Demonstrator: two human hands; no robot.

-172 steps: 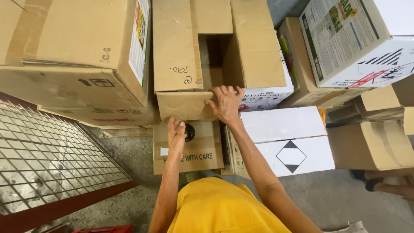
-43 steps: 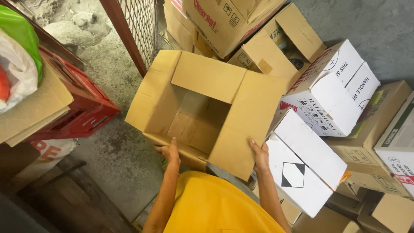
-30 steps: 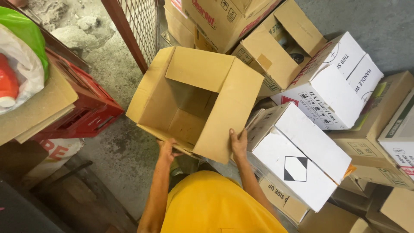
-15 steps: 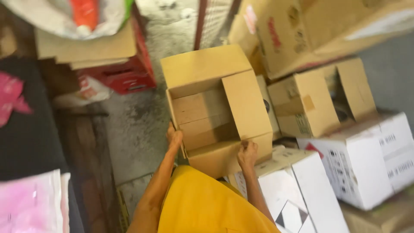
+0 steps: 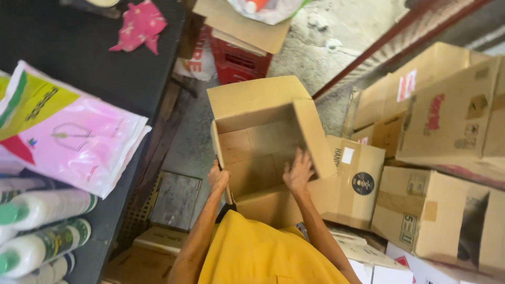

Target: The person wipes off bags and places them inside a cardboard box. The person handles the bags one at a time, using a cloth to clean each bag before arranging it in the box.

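Observation:
I hold an open brown cardboard box (image 5: 263, 142) in front of me, its flaps standing up and its inside bare. My left hand (image 5: 218, 178) grips the box's left wall near the bottom corner. My right hand (image 5: 298, 171) reaches over the near edge with fingers spread flat on the inner right wall. My yellow shirt (image 5: 265, 252) fills the bottom of the view.
A dark table (image 5: 79, 79) at left carries a pink plastic bag (image 5: 73, 137), white tubes with green caps (image 5: 37, 231) and a pink cloth (image 5: 139, 26). A red crate (image 5: 236, 60) stands beyond the box. Stacked cardboard boxes (image 5: 436, 110) crowd the right side, beside a red metal frame (image 5: 400, 39).
I have turned left with the box, bringing the dark table into view. My right hand has moved from the box's outer right edge to inside it.

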